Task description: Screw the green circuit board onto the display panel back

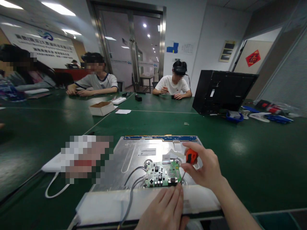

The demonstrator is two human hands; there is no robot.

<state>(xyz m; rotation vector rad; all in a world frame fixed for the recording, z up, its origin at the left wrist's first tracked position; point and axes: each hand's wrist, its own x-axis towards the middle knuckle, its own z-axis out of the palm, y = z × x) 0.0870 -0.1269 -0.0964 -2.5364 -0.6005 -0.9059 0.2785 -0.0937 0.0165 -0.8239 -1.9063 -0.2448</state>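
Between the thumb and fingers of my right hand (211, 169) is a screwdriver (192, 156) with an orange and black handle. Its thin shaft slants down to the near right corner of a green circuit board (164, 174). The board lies on the silver metal back of a display panel (133, 150). My left hand (163, 207) rests on the panel's near edge, its fingers stretched out and their tips at that same corner. Under it runs a whitish strip (110, 204). Dark cables (131, 191) leave the board's left side. A blue circuit strip (182, 138) lines the panel's far edge.
A white device with a cable (51, 163), partly pixelated, lies left of the panel. Farther off stand an open cardboard box (102, 109) and a black monitor housing (223, 91). A blue tray (234, 118) sits beside the housing. Several people sit around the green table (251, 166).
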